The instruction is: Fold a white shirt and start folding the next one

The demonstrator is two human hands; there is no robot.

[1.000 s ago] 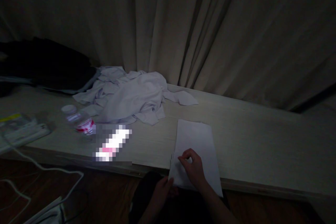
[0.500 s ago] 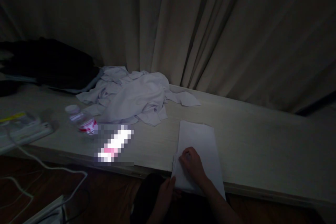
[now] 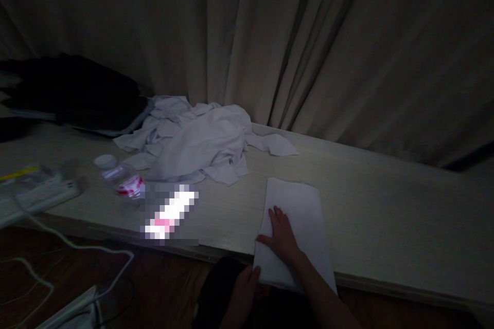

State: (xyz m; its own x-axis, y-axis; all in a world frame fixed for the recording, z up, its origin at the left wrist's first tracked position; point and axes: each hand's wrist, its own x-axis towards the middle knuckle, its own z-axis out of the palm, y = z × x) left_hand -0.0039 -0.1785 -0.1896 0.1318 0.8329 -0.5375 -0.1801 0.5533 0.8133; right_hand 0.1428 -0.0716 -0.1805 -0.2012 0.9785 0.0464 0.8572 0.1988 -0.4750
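Note:
A flat white piece that looks like folded cloth (image 3: 301, 205) lies over the front edge of a pale wooden bench top, its near end hanging toward my lap. My right hand (image 3: 281, 236) rests flat on its left half, fingers stretched and the thumb out at the left edge. At the near left corner, my left hand (image 3: 247, 282) pinches the cloth with the thumb on top; its other fingers are hidden underneath. The light is dim, so the layers of the cloth are hard to make out.
A crumpled pale cloth heap (image 3: 208, 139) lies behind on the bench top (image 3: 386, 216). Dark clothes (image 3: 77, 92) are piled farther left. A clear bottle (image 3: 121, 180) lies near a pixelated bright patch (image 3: 170, 216). A power strip (image 3: 42, 203) with a white cable (image 3: 85, 249) is at left. Curtains hang behind.
My right hand has opened from a closed pinch and now lies spread on the cloth. The ruffled left edge of the cloth looks smoother. My left hand stays at the near corner.

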